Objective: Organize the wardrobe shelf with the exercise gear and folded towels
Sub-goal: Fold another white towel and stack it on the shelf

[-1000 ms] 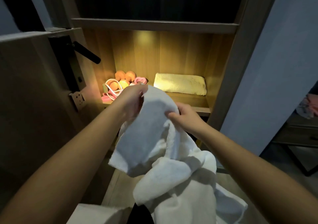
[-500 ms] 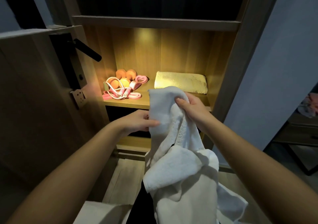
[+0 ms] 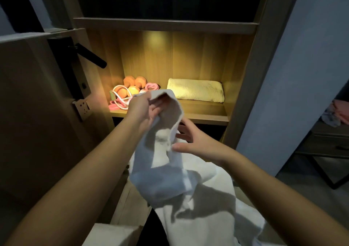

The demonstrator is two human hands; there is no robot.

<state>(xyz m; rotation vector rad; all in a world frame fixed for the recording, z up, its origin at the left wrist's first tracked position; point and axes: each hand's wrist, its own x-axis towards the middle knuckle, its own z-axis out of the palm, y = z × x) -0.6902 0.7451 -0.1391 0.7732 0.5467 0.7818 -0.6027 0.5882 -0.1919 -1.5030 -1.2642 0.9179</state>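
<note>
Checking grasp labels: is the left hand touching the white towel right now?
Touching. Head view: left hand grips the white towel at its top edge, fingers curled round it.

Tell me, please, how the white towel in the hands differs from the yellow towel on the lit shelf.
The white towel is unfolded and hangs crumpled; the yellow towel is folded into a neat block. The white towel is gripped by the left hand, off the shelf; the yellow towel lies on that shelf, at its right. Both look like soft terry cloth.
</note>
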